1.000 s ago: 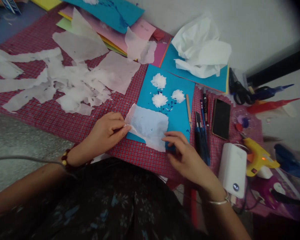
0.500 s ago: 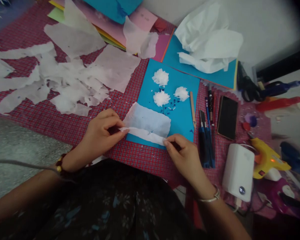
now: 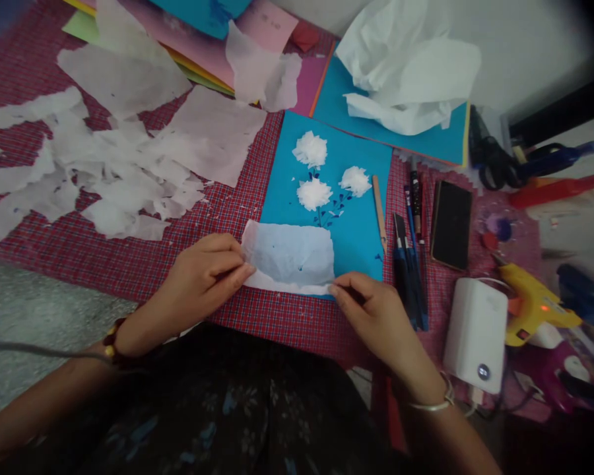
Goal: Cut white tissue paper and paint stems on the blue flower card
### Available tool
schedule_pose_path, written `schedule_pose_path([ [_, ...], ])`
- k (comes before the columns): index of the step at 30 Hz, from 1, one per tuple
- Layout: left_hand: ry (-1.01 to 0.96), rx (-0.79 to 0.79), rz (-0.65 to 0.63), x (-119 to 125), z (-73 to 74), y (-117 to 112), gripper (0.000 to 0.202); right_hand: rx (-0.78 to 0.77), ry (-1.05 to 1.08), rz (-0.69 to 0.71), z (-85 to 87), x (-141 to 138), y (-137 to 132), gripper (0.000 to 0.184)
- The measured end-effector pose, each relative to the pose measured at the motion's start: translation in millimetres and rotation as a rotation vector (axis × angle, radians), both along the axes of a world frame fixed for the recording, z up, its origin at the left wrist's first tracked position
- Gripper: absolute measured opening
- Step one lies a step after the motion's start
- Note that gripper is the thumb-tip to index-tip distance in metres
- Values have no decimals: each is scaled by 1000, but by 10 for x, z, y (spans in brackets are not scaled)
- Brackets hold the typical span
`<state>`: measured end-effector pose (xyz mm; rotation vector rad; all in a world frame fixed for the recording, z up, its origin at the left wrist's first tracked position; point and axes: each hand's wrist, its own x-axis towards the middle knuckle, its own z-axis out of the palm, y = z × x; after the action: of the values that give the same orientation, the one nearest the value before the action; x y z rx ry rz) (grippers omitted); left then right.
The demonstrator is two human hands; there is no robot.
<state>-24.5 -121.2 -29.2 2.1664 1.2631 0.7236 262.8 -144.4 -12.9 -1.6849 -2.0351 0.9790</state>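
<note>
A thin sheet of white tissue paper (image 3: 292,247) lies over the lower part of a blue card (image 3: 361,231), its near edge folded up into a narrow strip. My left hand (image 3: 205,280) pinches the left end of that fold between thumb and fingers. At the right end, my right hand (image 3: 371,303) grips the folded corner the same way. Above the tissue, the card bears three fluffy white paper flowers (image 3: 313,194) with dark blue stems and small leaves. A flat wooden stick (image 3: 379,211) rests along the card's right side.
Torn white tissue scraps (image 3: 123,178) spread over the checked tablecloth (image 3: 277,323) at left. Cutters (image 3: 408,277), a phone (image 3: 451,224), a white power adapter-like box (image 3: 476,333) and a yellow glue gun (image 3: 537,307) lie at right. Crumpled white paper (image 3: 410,72) sits at the back.
The tissue sheet has turned slightly, so its folded edge now runs nearly level. My left hand has moved a little nearer to me; both hands keep their pinch. The camera view has shifted slightly.
</note>
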Motion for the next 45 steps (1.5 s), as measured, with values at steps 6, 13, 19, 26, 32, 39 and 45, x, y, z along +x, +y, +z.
schedule_pose_path([
  [6, 49, -14, 119, 20, -29, -44, 30, 169, -121, 0, -74, -111, 66, 21],
  [13, 97, -35, 104, 10, -31, -24, 31, 217, -160, 4, -87, -135, 92, 20],
  [19, 172, 2, 98, 30, -34, -22, 32, 239, -173, -17, -115, -106, 100, 21],
  [26, 277, 79, 89, 41, -54, -64, 28, 293, -226, -10, -157, -113, 79, 19],
  [32, 252, 80, 112, 46, -67, -59, 5, 305, -223, -16, -161, -127, 75, 20],
  [39, 143, 399, -42, 44, -19, -117, 35, 273, -209, -37, -140, -150, 82, 21],
  [45, -23, 202, 161, 13, 29, -56, 12, 245, -94, -97, -149, -113, 71, 18],
])
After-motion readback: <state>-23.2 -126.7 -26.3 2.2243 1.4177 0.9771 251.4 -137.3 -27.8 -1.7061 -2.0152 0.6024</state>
